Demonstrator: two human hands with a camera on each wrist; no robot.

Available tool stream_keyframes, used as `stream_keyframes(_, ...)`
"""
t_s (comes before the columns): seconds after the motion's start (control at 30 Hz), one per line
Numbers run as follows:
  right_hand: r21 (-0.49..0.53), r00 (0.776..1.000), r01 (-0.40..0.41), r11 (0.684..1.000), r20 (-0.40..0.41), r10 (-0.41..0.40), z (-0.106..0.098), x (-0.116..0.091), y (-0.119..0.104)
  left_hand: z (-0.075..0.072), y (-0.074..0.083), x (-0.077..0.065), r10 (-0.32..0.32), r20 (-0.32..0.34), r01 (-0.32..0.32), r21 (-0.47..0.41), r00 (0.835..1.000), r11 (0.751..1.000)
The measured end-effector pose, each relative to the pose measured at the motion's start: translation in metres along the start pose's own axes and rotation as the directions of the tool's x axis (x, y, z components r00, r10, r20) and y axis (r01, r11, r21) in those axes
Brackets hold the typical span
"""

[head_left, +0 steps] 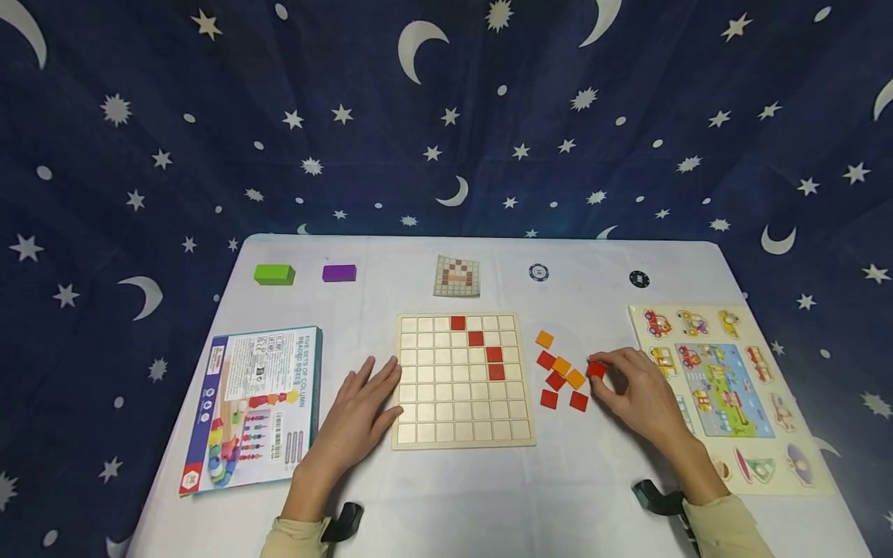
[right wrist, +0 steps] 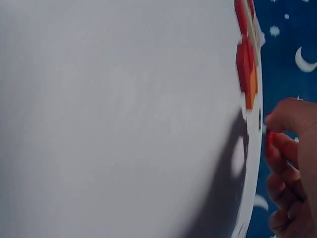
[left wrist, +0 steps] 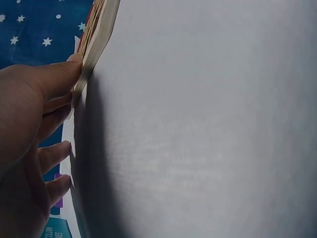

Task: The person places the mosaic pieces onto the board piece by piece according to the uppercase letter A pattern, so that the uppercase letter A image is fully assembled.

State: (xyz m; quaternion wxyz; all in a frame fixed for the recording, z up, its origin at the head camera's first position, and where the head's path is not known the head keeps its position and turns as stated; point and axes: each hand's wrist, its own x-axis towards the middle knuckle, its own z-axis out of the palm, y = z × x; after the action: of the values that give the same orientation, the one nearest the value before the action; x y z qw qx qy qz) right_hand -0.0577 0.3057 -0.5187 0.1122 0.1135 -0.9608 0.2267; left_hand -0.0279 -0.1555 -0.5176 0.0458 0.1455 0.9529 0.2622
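A wooden grid board [head_left: 463, 380] lies mid-table with a few red tiles [head_left: 485, 348] set in a diagonal run at its upper right. My left hand [head_left: 363, 407] rests flat, fingers straight, against the board's left edge [left wrist: 89, 54]. Right of the board lies a loose cluster of red and orange tiles [head_left: 560, 376]. My right hand [head_left: 631, 387] pinches one red tile [head_left: 595, 370] at the cluster's right side; in the right wrist view the curled fingers [right wrist: 285, 148] sit beside the tile pile [right wrist: 246, 69].
A pattern card [head_left: 456, 276] lies behind the board. Green block [head_left: 274, 273] and purple block [head_left: 339, 273] sit far left, a bead-toy box [head_left: 254, 404] at left, a vehicle peg puzzle [head_left: 725, 387] at right, two round discs [head_left: 539, 272] behind.
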Motion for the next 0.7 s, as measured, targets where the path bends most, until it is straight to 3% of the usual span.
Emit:
stream_keyframes(0.17,0.086,0.991,0.131,0.988,0.0,-0.131,0.018,0.017,-0.038,0.0,-0.001,-0.001,-0.019,-0.007,0.019,-0.013,1.0,1.0)
stream_keyframes(0.37,0.151,0.959,0.261,0.954,0.071,-0.273,0.04,0.024,-0.082,0.003,0.0,0.0,-0.015,0.0,0.015,-0.017,1.0,1.0)
stream_keyframes(0.53,0.143,0.937,0.314,0.939,0.116,-0.331,0.053,0.021,-0.096,0.003,0.0,0.0,-0.016,-0.003,0.016,-0.009,1.0,1.0)
stream_keyframes(0.7,0.148,0.935,0.333,0.931,0.079,-0.347,0.059,0.018,-0.095,0.001,0.0,0.0,-0.01,0.003,0.01,0.001,1.0,1.0)
